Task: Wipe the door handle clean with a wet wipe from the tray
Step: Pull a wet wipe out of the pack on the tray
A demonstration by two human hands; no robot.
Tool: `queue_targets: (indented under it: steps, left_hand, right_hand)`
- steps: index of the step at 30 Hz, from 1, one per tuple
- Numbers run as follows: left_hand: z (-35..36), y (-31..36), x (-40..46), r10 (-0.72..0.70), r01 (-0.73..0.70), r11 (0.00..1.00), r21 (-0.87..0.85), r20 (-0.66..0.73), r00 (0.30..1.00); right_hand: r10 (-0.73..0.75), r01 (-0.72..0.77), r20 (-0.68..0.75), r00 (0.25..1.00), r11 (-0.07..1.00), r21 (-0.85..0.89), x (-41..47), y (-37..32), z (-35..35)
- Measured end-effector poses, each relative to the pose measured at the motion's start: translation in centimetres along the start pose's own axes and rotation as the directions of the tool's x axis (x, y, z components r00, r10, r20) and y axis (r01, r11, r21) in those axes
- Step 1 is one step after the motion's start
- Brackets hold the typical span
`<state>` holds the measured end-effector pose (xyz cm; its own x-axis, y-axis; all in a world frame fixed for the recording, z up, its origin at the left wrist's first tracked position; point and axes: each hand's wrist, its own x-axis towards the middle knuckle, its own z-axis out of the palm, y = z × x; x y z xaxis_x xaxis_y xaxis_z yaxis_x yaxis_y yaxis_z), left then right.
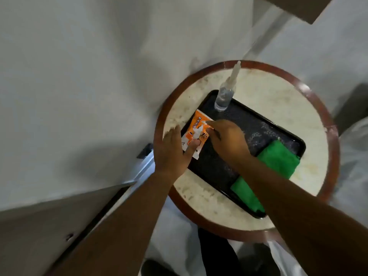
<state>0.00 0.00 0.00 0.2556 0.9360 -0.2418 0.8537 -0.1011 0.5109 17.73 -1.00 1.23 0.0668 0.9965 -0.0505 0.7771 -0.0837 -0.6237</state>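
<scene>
Down on the black tray (258,124), the wet wipe packet (196,132) lies at the tray's ten o'clock corner, its long axis running from about one o'clock down to seven o'clock. It is orange and white with small printed figures (the print is too blurred to read). A white wipe (202,128) shows at the packet's middle, crumpled and partly raised.

The left hand (171,154) rests flat on the packet's lower end at eight o'clock of the tray, fingers spread, one finger lying over the white lower part. The right hand (229,140) is at the packet's three o'clock side with its fingertips pinched on the wipe; the thumb and the grip itself are hard to make out because of the blur.

A clear spray bottle (224,96) stands at the tray's twelve o'clock corner, its pale nozzle leaning toward one o'clock. A folded green cloth (278,158) lies along the tray's four o'clock end, its middle hidden by the right forearm. The tray sits on a round marble-topped table (264,90) with a reddish rim. A door edge (111,198) crosses the lower left; its handle cannot be picked out.
</scene>
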Motion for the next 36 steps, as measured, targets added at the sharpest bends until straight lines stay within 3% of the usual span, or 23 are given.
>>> queue_targets:
  steps: [3,7,13,18,25,29,36]
  left_hand:
    - [3.1,-0.8,1.8,-0.027,0.007,0.958,0.287,0.065,0.998]
    - [5.8,-1.6,3.0,0.031,-0.04,0.965,0.259,0.04,0.999]
    - [7.2,-2.2,3.4,0.064,-0.06,0.953,0.298,-0.004,0.998]
    - [7.4,-2.2,3.4,0.069,-0.063,0.938,0.34,-0.005,0.998]
    - [6.9,-2.1,5.0,0.188,-0.199,0.915,0.35,0.064,0.98]
    - [7.5,-2.4,4.8,0.177,-0.191,0.931,0.313,0.072,0.982]
    - [7.8,-3.0,5.0,0.212,-0.224,0.928,0.296,0.073,0.975]
  right_hand:
    - [-0.089,0.105,0.134,0.987,0.987,-0.12,2.9,1.8,1.9]
    - [-0.081,0.139,0.267,0.96,0.969,-0.204,4.3,3.3,3.6]
    - [0.068,-0.068,0.138,0.988,0.998,-0.004,4.9,3.2,3.7]
    - [0.196,-0.208,0.116,0.974,0.973,0.099,4.2,2.3,4.2]
    - [0.148,-0.163,0.13,0.98,0.98,0.117,4.1,1.8,3.6]
    - [0.242,-0.242,0.033,0.97,0.936,0.256,3.6,1.5,2.5]
    - [0.341,-0.308,0.01,0.94,0.836,0.454,1.4,1.0,1.1]
